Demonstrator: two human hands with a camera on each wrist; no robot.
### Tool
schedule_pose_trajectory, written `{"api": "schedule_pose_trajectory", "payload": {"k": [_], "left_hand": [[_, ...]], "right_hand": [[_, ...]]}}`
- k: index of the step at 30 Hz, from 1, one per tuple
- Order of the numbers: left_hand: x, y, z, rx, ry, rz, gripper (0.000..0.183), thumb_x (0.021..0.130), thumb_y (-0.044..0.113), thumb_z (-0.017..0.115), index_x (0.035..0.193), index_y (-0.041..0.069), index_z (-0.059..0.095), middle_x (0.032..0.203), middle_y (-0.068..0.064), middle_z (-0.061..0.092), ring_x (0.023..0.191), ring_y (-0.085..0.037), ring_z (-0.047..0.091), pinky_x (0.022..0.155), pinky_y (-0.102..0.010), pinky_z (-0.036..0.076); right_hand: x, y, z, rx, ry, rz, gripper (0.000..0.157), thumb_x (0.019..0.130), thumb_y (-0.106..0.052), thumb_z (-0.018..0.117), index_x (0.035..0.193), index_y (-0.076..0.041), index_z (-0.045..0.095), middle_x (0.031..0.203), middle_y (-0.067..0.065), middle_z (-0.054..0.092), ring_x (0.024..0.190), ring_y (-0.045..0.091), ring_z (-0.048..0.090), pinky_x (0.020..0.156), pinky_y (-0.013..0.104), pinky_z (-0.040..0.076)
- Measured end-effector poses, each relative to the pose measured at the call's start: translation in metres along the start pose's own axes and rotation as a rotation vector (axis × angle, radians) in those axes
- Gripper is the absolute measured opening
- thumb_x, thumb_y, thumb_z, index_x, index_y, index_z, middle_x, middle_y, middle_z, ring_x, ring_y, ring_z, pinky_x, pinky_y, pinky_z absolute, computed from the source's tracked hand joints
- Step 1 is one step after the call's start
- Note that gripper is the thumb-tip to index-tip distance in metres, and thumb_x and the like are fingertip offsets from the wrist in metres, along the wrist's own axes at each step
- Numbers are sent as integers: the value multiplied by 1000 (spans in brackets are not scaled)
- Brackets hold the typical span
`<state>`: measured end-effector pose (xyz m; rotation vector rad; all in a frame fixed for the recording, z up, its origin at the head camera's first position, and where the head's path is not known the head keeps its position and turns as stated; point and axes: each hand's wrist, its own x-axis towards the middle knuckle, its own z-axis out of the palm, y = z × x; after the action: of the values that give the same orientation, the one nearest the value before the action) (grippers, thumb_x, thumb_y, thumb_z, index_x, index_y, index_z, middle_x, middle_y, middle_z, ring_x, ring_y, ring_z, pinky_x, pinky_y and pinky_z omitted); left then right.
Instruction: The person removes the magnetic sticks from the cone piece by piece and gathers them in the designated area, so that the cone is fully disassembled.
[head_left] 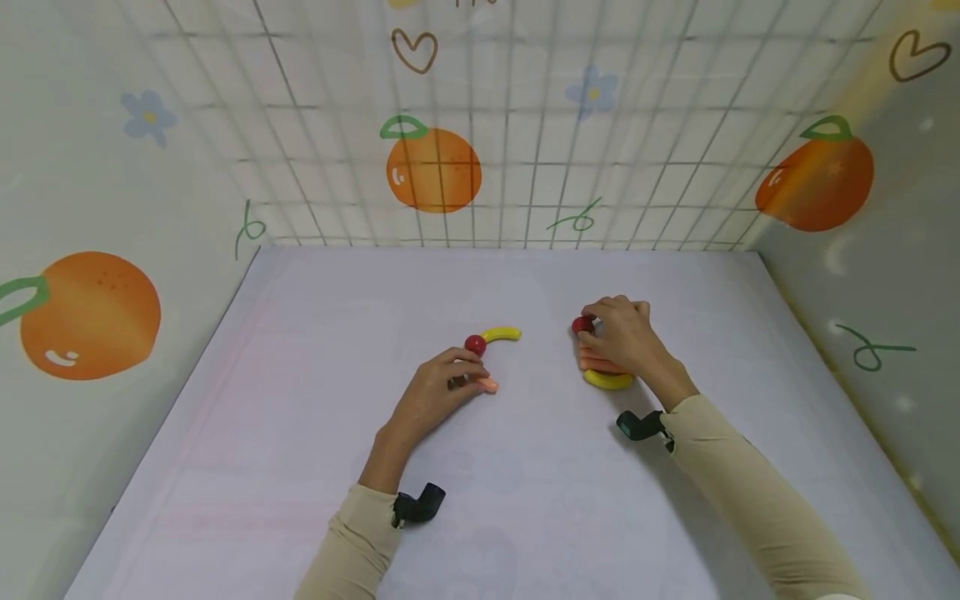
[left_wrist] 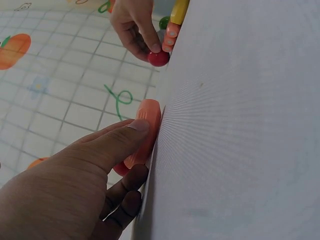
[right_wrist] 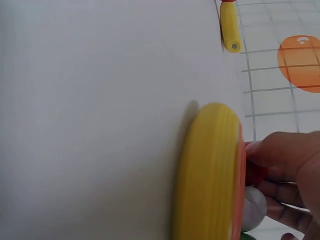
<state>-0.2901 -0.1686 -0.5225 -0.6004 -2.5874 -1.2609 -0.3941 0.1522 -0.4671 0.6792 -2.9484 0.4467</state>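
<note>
My left hand (head_left: pixel 438 392) pinches a ribbed salmon-pink stick (left_wrist: pixel 148 112), its thumb along the stick in the left wrist view. Just beyond its fingers in the head view sits a red ball (head_left: pixel 476 344), beside one end of a yellow curved piece (head_left: pixel 504 333). My right hand (head_left: pixel 626 333) holds another red ball (head_left: pixel 581 325) between thumb and finger. Below that hand lie salmon-pink sticks (head_left: pixel 596 360) and a ribbed yellow curved piece (head_left: pixel 608 381). A grey ball (right_wrist: pixel 254 210) shows by the right fingers, with a green ball (left_wrist: pixel 164 22) partly hidden behind.
Both groups lie on a white-covered table (head_left: pixel 337 333). A gridded back wall (head_left: pixel 510 183) with printed oranges rises behind it, and side walls (head_left: pixel 82 450) stand left and right. Black wrist cameras (head_left: pixel 420 504) are on both sleeves.
</note>
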Motion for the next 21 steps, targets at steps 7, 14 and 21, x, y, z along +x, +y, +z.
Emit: {"api": "schedule_pose_trajectory", "payload": {"k": [7, 14, 21], "left_hand": [[0, -1, -1, 7, -10, -10, 21, 86, 17, 80, 107, 18, 77, 113, 14, 63, 87, -7, 61, 77, -25, 54], [1, 2, 4, 108, 8, 22, 18, 87, 28, 79, 104, 23, 77, 112, 18, 60, 97, -4, 58, 84, -29, 52], [3, 4, 5, 16, 118, 76, 17, 92, 17, 75, 108, 16, 76, 109, 11, 65, 83, -8, 59, 72, -27, 53]], "right_hand": [[-9, -11, -3, 60, 126, -102, 33, 92, -21, 72, 120, -4, 68, 121, 14, 64, 114, 34, 50, 92, 57, 29], [-18, -39, 4, 66, 191, -248, 21, 91, -15, 71, 109, -6, 72, 109, 8, 69, 105, 31, 57, 88, 55, 33], [-26, -64, 16, 163, 139, -297, 21, 89, -12, 74, 109, -8, 73, 110, 6, 69, 107, 28, 58, 83, 48, 33]]}}
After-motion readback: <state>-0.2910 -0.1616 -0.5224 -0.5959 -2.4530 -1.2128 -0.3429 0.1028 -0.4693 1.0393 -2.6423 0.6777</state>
